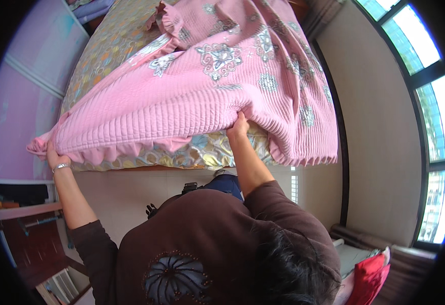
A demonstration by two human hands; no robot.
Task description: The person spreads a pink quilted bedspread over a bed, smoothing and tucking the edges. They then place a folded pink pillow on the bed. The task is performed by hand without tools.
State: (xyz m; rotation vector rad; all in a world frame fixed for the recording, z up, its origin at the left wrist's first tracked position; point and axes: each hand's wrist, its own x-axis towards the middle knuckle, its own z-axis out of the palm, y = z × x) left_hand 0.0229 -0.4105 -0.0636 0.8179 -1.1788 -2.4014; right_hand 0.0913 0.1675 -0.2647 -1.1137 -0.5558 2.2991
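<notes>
A pink quilted bedspread (138, 106) with ruffled edges and grey-white floral motifs lies across the bed, rumpled and folded back towards the far end. My left hand (56, 157), with a silver bracelet at the wrist, grips a bunched corner of it at the bed's left front. Farther right, my right hand (240, 125) holds the bedspread's near part, its fingers partly hidden in the fabric. Below the raised cloth shows the patterned mattress cover (207, 150), printed with coloured round shapes. The bedspread's right side hangs over the bed's edge in folds.
Sliding wardrobe doors (24, 118) stand close on the left, with an open shelf (28, 211) nearer me. A wall (375, 114) and a window (432, 114) run along the right. Red cloth (367, 278) lies at lower right. Pale floor tiles (131, 198) show before the bed.
</notes>
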